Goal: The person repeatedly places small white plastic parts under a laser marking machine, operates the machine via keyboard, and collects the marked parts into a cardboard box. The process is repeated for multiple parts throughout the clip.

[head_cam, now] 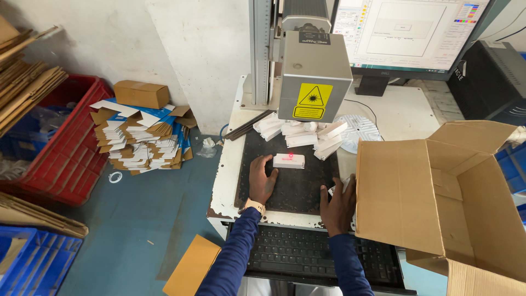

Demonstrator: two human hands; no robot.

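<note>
Steadying white block (289, 160) | left hand (262, 178) touching its edge | mat (296, 189)

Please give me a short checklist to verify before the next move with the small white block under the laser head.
1. Small white rectangular block lies flat on the dark work mat: ok.
2. Red laser spot falls on the block's top: ok.
3. Left hand is clear of the red spot: ok, though its fingertips touch the block's left end.
4. Right hand is away from the block, at the mat's right edge: ok.
5. What the right hand holds: cannot tell, something white shows near its fingers.
6. Open brown cardboard box is within reach at the right: ok.
</note>
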